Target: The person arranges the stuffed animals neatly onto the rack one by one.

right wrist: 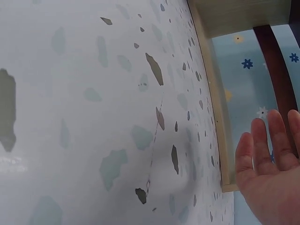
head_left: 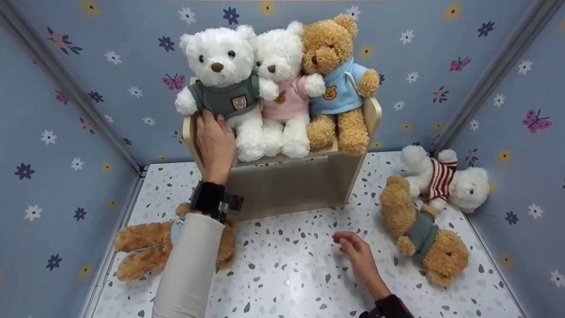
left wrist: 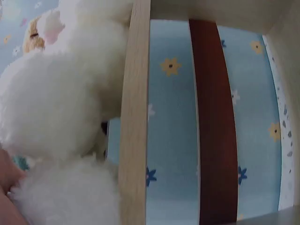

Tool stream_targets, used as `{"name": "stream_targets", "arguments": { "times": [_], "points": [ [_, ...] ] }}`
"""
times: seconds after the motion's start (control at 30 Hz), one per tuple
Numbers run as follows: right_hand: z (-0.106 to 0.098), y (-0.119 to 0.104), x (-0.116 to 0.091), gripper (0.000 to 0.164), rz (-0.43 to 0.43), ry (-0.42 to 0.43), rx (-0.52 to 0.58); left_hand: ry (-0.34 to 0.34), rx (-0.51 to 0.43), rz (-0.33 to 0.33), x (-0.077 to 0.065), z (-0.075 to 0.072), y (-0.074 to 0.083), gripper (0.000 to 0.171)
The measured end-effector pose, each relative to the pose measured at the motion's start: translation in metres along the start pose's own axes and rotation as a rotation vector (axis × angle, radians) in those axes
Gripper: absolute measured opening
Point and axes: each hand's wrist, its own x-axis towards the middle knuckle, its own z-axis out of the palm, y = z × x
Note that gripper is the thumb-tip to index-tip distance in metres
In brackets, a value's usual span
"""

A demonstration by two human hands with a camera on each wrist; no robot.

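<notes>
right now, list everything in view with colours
green-shirt bear: 1, white, shelf left
pink-shirt bear: 1, white, shelf middle
blue-top bear: 1, brown, shelf right
striped bear: 1, white, floor right
other green-shirt bear: 1, brown, floor right
partly hidden bear: 1, brown, floor left
shelf: 1, pale wood, by back wall
strip: 1, maroon, seen through shelf
walls: 3, flowered blue, left, back, right
posts: 2, grey, wall corners
floor: 1, speckled white, below
wrist straps: 2, black, one per wrist
sleeve: 1, pale, left arm
left hand: 1, bare, against green-shirt bear
right hand: 1, bare, above floor
</notes>
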Motion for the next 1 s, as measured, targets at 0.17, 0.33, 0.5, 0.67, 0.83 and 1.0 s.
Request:
{"name": "stream_targets", "arguments": {
  "times": [0.17, 0.33, 0.5, 0.67, 0.83, 1.0],
  "points": [
    [0.000, 0.001, -0.002, 0.028, -0.011, -0.004, -0.014, -0.163, 0.034, -0.058, -0.001, -0.008, 0.001, 0.055],
    [0.000, 0.000, -0.002, 0.030, 0.027, 0.003, -0.020, -0.130, 0.080, 0.095, -0.036, -0.007, 0.003, 0.075],
    [0.001, -0.002, -0.002, 0.030, 0.059, 0.015, -0.011, -0.055, 0.276, 0.347, -0.062, 0.006, -0.005, 0.069],
    [0.002, -0.001, -0.002, 0.028, 0.070, 0.024, -0.002, -0.130, 0.325, 0.341, -0.055, 0.007, -0.008, 0.089],
    [0.002, 0.002, -0.001, 0.025, 0.061, 0.024, -0.004, -0.225, 0.359, 0.294, -0.037, 0.004, -0.011, 0.102],
    [0.003, 0.002, -0.001, 0.026, 0.049, 0.018, 0.001, -0.231, 0.380, 0.300, -0.029, 0.005, -0.017, 0.102]
  ]
}}
